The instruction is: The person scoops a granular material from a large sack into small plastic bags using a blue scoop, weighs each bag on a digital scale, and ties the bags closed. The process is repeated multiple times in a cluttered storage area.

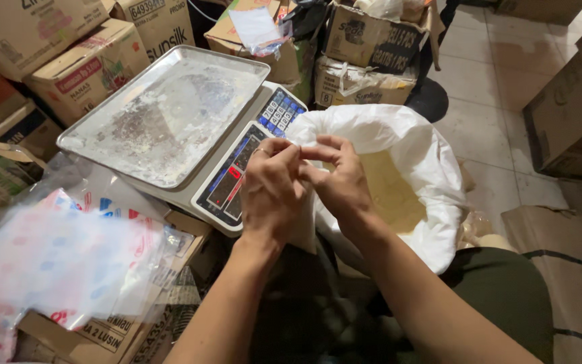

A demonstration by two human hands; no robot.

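My left hand (271, 192) and my right hand (339, 183) meet in front of me, fingertips pinched together on the top of a small clear plastic bag (303, 226) that hangs down between them. Right behind the hands stands a big white sack (432, 168), its mouth rolled open on pale yellowish powder (389, 192). To the left sits an electronic weighing scale (234, 178) with a keypad and a lit display. Its metal tray (163, 114) is dusted with white powder.
A stack of clear printed plastic bags (55, 259) lies on a cardboard box at lower left. Cardboard cartons (89, 67) crowd the left and back. More boxes (567, 114) stand at the right on a tiled floor (500, 74).
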